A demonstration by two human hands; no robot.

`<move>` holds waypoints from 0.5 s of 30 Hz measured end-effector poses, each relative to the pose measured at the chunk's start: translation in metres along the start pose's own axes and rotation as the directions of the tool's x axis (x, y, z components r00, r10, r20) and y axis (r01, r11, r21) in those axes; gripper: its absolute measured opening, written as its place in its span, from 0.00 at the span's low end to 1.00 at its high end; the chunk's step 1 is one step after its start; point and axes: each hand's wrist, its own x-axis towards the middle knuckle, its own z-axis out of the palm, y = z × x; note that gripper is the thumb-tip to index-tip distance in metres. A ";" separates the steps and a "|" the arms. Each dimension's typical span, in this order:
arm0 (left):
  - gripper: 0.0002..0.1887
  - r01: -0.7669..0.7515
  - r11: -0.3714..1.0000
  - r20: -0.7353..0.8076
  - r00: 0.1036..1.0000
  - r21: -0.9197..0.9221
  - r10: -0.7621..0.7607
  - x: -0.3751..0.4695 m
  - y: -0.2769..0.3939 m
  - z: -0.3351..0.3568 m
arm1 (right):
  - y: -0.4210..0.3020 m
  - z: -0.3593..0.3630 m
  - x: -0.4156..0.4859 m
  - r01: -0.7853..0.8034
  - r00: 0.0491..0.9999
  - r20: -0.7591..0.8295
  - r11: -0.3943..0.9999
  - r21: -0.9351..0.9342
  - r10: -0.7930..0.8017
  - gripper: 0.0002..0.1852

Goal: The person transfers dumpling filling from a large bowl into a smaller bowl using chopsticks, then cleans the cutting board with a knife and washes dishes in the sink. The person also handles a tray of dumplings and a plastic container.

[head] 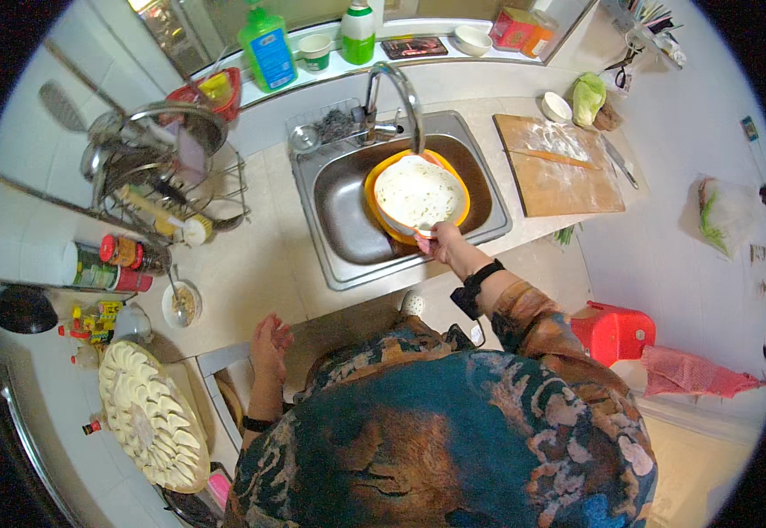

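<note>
My right hand (440,241) grips the near rim of a white bowl (418,191) with small green bits stuck to its inside. That bowl rests in or on an orange basin (374,202) at the right side of the steel sink (350,204). The curved faucet (416,112) arches over the bowl's far edge. My left hand (271,343) hangs in front of the counter, fingers loosely curled and apart, holding nothing. A small bowl of filling with a spoon (181,305) stands on the counter to its left. Further left and nearer lies a round tray of dumplings (205,455).
Right of the sink lies a floured wooden cutting board (535,191) with a rolling pin (555,158); a knife (621,162) lies beside it. A dish rack (231,178) stands at left. Bottles line the windowsill (383,63). A red stool (617,333) is at lower right.
</note>
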 end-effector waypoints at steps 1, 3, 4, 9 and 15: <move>0.19 0.021 1.000 -0.025 0.999 -0.005 -0.021 0.001 -0.002 0.017 | -0.004 0.000 0.009 0.022 0.999 -0.027 1.000 0.012 -0.022 0.18; 0.20 0.039 0.999 -0.016 0.999 -0.004 -0.039 0.004 -0.007 0.052 | -0.010 -0.002 0.023 0.026 0.998 -0.053 1.000 0.002 -0.026 0.17; 0.20 0.036 0.999 0.013 0.999 0.005 -0.036 0.004 -0.009 0.067 | -0.013 -0.003 0.028 0.003 0.998 -0.061 1.000 0.001 -0.003 0.17; 0.21 0.027 0.997 0.053 0.998 0.078 -0.031 0.006 -0.009 0.137 | -0.015 -0.018 0.041 -0.022 1.000 -0.007 0.998 -0.050 0.022 0.16; 0.18 0.050 0.993 0.091 0.994 0.106 -0.060 0.009 0.003 0.177 | 0.007 -0.053 0.005 0.093 0.986 0.167 0.921 -0.378 -0.031 0.13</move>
